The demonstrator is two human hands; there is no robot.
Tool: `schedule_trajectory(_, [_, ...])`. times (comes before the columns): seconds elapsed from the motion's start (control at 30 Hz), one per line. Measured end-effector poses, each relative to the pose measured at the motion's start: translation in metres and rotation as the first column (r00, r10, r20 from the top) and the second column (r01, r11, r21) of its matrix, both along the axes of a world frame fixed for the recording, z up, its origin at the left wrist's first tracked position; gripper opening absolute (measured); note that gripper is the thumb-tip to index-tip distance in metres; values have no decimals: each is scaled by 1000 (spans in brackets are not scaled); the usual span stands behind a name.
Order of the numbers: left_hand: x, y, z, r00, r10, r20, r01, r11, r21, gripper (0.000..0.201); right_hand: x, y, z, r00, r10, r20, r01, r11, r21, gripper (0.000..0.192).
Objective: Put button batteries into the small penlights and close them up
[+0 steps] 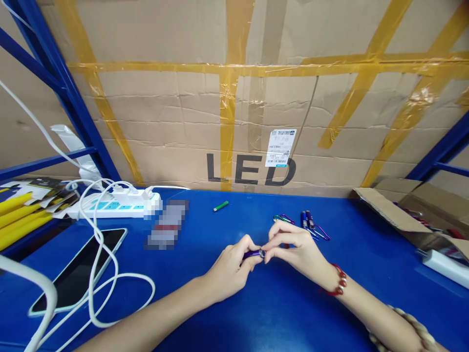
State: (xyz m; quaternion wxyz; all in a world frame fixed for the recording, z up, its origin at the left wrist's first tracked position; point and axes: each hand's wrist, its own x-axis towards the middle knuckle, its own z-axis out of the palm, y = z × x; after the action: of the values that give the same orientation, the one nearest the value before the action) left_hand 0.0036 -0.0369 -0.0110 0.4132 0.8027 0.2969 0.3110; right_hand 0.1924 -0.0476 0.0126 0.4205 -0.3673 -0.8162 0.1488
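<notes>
My left hand (230,270) grips a small purple keychain flashlight (252,254) just above the blue table (278,313). My right hand (295,253) pinches the silver end of the same flashlight with its fingertips, so both hands meet at the table's middle. A red bead bracelet circles my right wrist. Just beyond my right hand lie two more blue and purple flashlights (307,221) with carabiner clips (283,218).
A green lighter (221,206) lies further back. At the left are a white power strip (117,203) with looping cables, a phone (78,271) and yellow sticks (20,215). An open cardboard box (421,215) sits at the right. A taped cardboard wall marked LED stands behind.
</notes>
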Motion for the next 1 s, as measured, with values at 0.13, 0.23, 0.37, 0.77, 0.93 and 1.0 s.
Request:
schedule_trajectory(0.13, [2, -4, 1, 997, 59, 50, -61, 998, 35, 10, -4, 0, 0, 998, -57, -32, 54, 995, -83, 21])
schedule_trajectory(0.23, [1, -5, 0, 994, 98, 57, -104, 987, 123, 12, -6, 2, -1, 996, -73, -52, 60, 973, -223, 24])
schedule_trajectory(0.37, [0, -4, -3, 987, 154, 43, -160, 959, 233, 11, -8, 2, -3, 990, -87, -110, 35, 913, -406, 31])
schedule_trajectory(0.77, [1, -2, 0, 973, 222, -65, -190, 927, 323, 15, -9, 6, -5, 972, -132, -195, -29, 756, -654, 42])
schedule_trajectory(0.93, [1, 1, -1, 969, 238, -67, -196, 904, 380, 16, -9, 6, -8, 980, -122, -155, 18, 838, -546, 41])
schedule_trajectory(1.0, [1, 1, 0, 971, 233, -62, -194, 905, 378, 16, -9, 6, -7, 983, -104, -154, 13, 866, -500, 40])
